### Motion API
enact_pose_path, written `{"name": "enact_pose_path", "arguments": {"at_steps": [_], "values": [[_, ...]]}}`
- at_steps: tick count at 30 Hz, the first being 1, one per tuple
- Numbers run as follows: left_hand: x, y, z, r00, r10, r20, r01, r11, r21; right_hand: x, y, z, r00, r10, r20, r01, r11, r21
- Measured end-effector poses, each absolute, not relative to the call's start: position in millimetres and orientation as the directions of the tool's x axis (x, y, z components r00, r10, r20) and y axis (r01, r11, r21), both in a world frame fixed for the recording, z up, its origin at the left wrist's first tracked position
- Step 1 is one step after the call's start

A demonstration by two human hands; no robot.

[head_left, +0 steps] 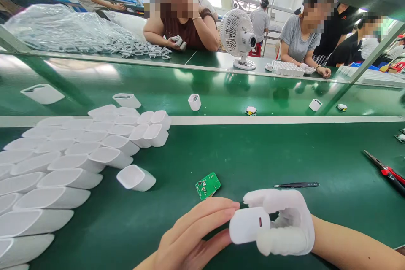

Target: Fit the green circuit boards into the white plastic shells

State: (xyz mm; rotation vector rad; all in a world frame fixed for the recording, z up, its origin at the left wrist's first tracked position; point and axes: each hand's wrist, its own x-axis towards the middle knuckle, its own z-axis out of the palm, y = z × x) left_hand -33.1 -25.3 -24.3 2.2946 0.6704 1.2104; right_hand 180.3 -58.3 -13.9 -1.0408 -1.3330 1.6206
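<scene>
Between my two hands, at the bottom centre, is a small white plastic casing (247,225) with rounded corners and a narrow dark slot in its facing end. My bare left hand (196,232) grips its left side, fingertips along the top edge and thumb lower down. On the other side my right hand (292,223), in a white glove, pinches the casing between thumb and fingers. Just beyond my left hand lies a green circuit board (208,185). Black tweezers (297,184) rest on the bench past my right hand. One open white shell (136,178) stands apart on the left.
Rows of white shells (69,177) fill the bench's left side. Red-and-black pliers (387,171) lie at the right edge. Beyond a pale strip, a green belt (221,84) carries spaced casings and boards. Across it are a white fan (237,36), a pile of grey parts (136,48) and seated people.
</scene>
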Motion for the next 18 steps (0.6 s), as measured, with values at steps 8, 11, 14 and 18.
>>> {"name": "enact_pose_path", "arguments": {"at_steps": [8, 11, 14, 18], "values": [[-33, -27, -31, 0.53, 0.582, 0.616, 0.279, -0.806, 0.521, 186, -55, -17, -0.42, 0.906, 0.046, 0.116, 0.104, -0.988], [-32, -14, -19, 0.517, 0.613, 0.598, 0.53, -0.777, 0.338, 184, -38, -13, -0.148, 0.957, 0.251, 0.243, 0.281, -0.928], [-46, 3, -5, 0.305, 0.783, 0.542, 0.91, -0.408, 0.076, 190, 8, -11, 0.056, 0.974, 0.22, 0.314, 0.192, -0.93], [-77, 20, 0, 0.048, 0.935, 0.352, 0.998, -0.031, -0.053, 215, 95, -5, 0.278, 0.958, 0.069, 0.441, -0.063, -0.895]]}}
